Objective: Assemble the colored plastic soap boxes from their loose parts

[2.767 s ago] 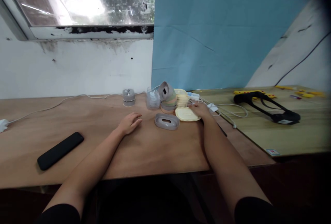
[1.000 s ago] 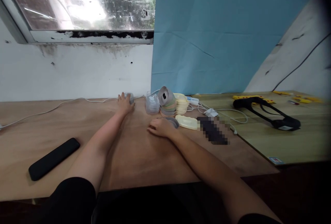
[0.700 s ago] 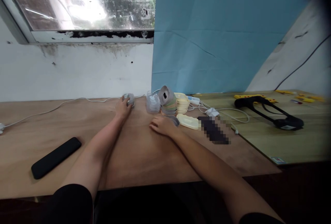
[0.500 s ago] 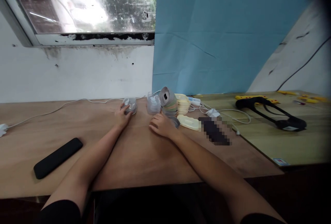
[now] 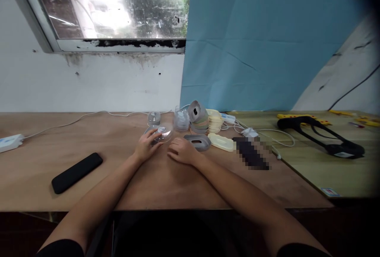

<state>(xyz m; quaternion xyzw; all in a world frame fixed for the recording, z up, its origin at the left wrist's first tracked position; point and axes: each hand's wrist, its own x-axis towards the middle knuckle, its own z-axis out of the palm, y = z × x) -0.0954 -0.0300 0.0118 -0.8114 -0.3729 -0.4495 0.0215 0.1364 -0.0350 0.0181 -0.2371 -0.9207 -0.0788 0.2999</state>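
My left hand (image 5: 147, 147) has its fingers closed on a clear plastic cover (image 5: 166, 131), holding its near left edge low over the table. Behind the cover stands a small grey round container (image 5: 153, 118). My right hand (image 5: 184, 151) rests on the table just right of the cover, fingers curled, with nothing visible in them. Beside it lies a grey oval piece with a slot (image 5: 204, 142). Farther back are stacked clear plastic covers (image 5: 181, 119), a stack of grey and coloured pieces topped by a tilted grey one (image 5: 202, 111), and stacked cream pieces (image 5: 215, 121).
A single cream tray (image 5: 221, 142) lies right of the grey oval piece, next to a blurred-out dark patch. A black phone-shaped object (image 5: 77, 172) lies at left, near a white power strip (image 5: 11, 142). White cables (image 5: 267, 131) and a black frame-like object (image 5: 320, 136) occupy the right.
My left hand has brought the clear cover toward me and to the right, away from the grey container. My right hand has drawn back from the grey oval piece. The view has shifted slightly left.
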